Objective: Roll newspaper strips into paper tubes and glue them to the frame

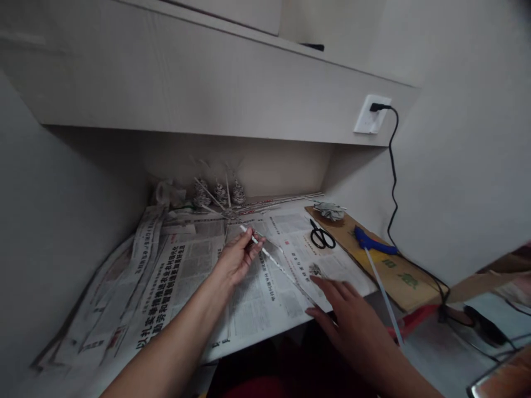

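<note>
L hand pinches a rolled paper stick near its upper end — stick slants down-right across the newspaper toward the R hand, which lies open, fingers spread, flat on the paper's edge. Scissors & blue glue gun sit on cardboard at right.

Black scissors, blue glue gun

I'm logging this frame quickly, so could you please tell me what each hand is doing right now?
Left hand: closed on a rolled paper stick, pinched in the fingers.
Right hand: open, holding nothing, fingers spread flat on the newspaper, by the stick's lower end.
</note>
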A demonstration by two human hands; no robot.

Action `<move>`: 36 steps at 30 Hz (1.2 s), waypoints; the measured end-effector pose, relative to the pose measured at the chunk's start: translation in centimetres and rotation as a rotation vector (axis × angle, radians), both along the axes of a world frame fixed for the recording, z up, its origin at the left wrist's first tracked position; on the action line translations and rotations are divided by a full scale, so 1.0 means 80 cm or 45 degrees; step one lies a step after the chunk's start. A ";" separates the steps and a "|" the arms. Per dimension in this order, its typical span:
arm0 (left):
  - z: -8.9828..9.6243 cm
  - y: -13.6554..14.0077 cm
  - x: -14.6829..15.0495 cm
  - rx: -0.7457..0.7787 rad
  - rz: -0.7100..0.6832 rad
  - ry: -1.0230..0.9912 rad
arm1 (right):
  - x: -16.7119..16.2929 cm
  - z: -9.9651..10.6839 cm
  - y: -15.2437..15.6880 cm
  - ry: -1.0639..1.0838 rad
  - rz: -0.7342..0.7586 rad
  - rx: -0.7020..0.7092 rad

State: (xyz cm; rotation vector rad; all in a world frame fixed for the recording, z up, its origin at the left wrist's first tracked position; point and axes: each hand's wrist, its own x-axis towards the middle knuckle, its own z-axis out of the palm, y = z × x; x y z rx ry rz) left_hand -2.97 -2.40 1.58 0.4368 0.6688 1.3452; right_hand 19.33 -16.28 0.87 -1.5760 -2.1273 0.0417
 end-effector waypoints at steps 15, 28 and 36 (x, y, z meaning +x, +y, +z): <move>-0.014 0.011 -0.012 0.004 -0.076 -0.092 | -0.009 -0.033 0.023 0.990 0.100 -1.032; -0.019 0.014 -0.012 0.019 -0.101 -0.077 | -0.014 -0.030 0.025 1.233 0.216 -1.345; -0.020 0.014 -0.014 0.035 -0.077 -0.082 | -0.029 -0.026 0.038 0.660 0.124 -0.701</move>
